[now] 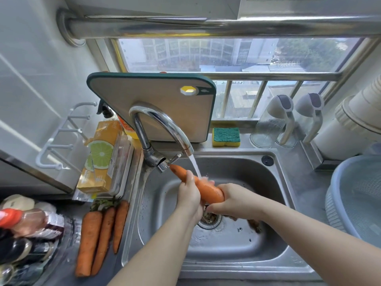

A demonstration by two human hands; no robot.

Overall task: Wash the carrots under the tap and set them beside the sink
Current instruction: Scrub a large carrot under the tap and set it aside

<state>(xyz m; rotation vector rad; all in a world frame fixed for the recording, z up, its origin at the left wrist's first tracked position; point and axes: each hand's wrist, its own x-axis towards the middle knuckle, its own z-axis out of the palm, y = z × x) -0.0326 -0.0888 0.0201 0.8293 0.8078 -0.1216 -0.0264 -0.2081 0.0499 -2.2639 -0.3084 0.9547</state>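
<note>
Over the sink [237, 252], the left hand [188, 196] covers part of the carrot [208, 190].

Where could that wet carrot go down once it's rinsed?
Bare steel counter right of the sink, bordered by the blue basin and glass dispensers, could take the carrot. The left side is crowded with three carrots, bottles and a lemon-print box.

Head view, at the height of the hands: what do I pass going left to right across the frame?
Bottles, three carrots, left hand, right hand, blue basin. Both hands grip a fourth carrot under the running tap; it overlaps them, so it is unplaced.
</note>
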